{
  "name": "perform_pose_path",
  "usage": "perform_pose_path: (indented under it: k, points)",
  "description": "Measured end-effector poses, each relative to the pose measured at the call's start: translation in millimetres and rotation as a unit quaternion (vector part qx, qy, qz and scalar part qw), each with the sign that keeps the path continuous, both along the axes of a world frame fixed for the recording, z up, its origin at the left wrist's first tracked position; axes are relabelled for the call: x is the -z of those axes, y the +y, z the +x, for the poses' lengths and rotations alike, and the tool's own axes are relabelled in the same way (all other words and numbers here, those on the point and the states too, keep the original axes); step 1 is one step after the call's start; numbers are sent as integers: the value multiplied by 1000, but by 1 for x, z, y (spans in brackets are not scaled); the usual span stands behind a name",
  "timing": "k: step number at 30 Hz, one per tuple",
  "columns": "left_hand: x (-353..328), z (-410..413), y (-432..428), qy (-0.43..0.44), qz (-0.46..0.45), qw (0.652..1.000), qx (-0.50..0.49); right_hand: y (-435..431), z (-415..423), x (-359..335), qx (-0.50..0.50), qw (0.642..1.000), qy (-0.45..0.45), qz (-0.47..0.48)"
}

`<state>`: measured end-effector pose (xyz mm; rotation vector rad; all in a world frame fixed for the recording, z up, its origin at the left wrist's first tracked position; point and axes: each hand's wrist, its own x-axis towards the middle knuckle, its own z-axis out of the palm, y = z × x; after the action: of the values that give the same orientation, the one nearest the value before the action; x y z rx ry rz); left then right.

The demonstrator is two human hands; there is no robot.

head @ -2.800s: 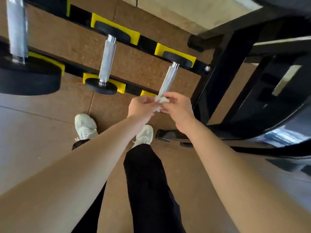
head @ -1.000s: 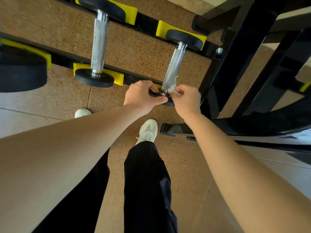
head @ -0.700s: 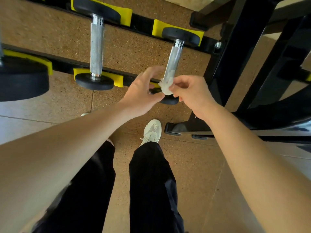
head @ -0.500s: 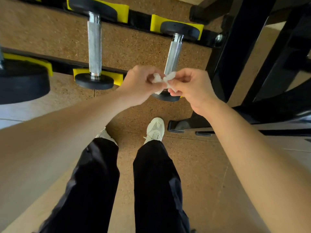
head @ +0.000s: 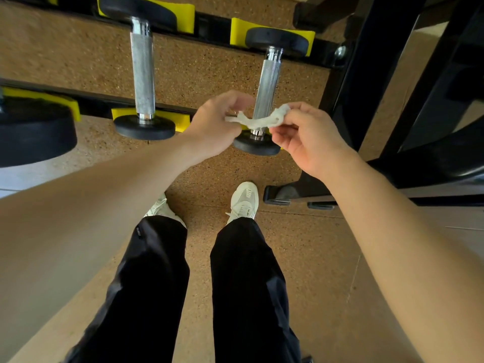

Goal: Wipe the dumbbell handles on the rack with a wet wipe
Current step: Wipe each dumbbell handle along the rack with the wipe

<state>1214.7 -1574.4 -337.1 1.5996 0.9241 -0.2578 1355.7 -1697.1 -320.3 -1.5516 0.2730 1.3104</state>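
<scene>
Before the rack (head: 351, 95), head view: I note the left hand (head: 214, 127) and right hand (head: 306, 137) each pinching an end of the wet wipe (head: 259, 120), stretched just in front of the rightmost dumbbell handle (head: 268, 82), apparently to open a fresh face for wiping.

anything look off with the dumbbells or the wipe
Nothing stands out: both steel-handled black dumbbells sit in yellow cradles; the twisted white wet wipe stretches between left hand and right hand.
</scene>
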Motion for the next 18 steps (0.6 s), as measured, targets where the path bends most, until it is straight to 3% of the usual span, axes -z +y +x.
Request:
perform_pose_path:
  k: [3,6,10,13,16,18]
  points:
    - [-13,7,-7,23,45,995,83,3,3,-8,-27,998,28,40]
    - [-14,10,-7,13,117,991,61,1,7,-9,-31,997,46,47]
    - [-15,6,1,-35,13,999,2,-3,11,-11,42,992,106,48]
    - [-17,5,1,-36,-72,994,-79,1,4,-8,12,997,71,22]
    - [-16,6,1,-39,-191,963,-187,5,-4,1,-59,998,20,-8]
    - [-16,8,0,-50,-263,930,-250,4,-5,4,-77,996,40,-12]
